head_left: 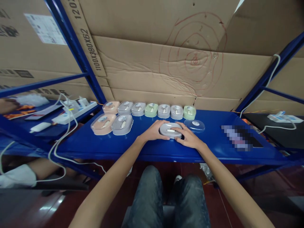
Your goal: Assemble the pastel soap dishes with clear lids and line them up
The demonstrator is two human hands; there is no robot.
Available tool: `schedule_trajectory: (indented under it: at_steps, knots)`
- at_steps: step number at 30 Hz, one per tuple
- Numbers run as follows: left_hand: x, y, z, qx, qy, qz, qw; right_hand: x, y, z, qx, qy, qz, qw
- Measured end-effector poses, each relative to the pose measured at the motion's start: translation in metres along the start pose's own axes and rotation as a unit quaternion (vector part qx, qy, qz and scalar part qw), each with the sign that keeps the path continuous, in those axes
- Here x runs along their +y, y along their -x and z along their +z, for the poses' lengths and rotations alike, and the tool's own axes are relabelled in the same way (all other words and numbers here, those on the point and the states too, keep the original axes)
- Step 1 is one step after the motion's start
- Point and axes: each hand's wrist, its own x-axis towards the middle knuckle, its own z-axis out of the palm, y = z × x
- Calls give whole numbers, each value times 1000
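Note:
A grey oval plastic box (168, 126) with a small white bar across its top sits on the blue table (211, 142). My left hand (155, 130) curves around its left side, thumb along the near edge. My right hand (187, 136) grips the right side, with fingers reaching over the top near the white bar. Just behind my right hand lies a clear oval lid (195, 125), flat on the table. Parts of the box are hidden under my fingers.
Several lidded boxes in grey, green (151, 110) and peach (102, 124) stand in rows at the back left. A blurred flat item (237, 137) lies to the right. Cardboard (147, 63) walls the back. Blue posts (76, 50), white cables (55, 148) and a power strip (73, 114) border the left.

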Motion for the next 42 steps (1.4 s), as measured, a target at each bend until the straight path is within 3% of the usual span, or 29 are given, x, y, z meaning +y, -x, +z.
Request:
schedule_trajectory:
  at_steps: [2, 4, 8, 10, 13, 15, 25, 34, 39, 42]
  knots:
    - [2, 1, 0, 1, -2, -1, 1000, -1, 1, -1, 8, 9, -7, 1000]
    - [4, 2, -1, 1, -5, -3, 1000, 1, 3, -5, 55, 14, -13, 998]
    - [6, 4, -3, -2, -21, -10, 1000, 21, 13, -21, 267, 66, 46, 960]
    - [5, 4, -3, 0, -31, -10, 999, 37, 20, -27, 318, 115, 121, 933]
    - [3, 5, -2, 5, -45, -14, 999, 57, 27, -29, 289, 147, 219, 920]
    - [2, 5, -1, 6, -50, -19, 999, 65, 29, -26, 268, 142, 237, 923]
    - [-3, 5, 2, 15, -20, -50, 998, 75, 32, -22, 199, 61, 170, 963]
    - [-3, 5, 1, 5, -14, -65, 998, 72, 28, -26, 241, 38, 228, 942]
    - [-4, 5, 1, -2, -15, -77, 997, 65, 26, -29, 305, -92, 252, 914]
    - [-5, 4, 3, 1, -2, -69, 998, 56, 19, -25, 301, -131, 219, 919]
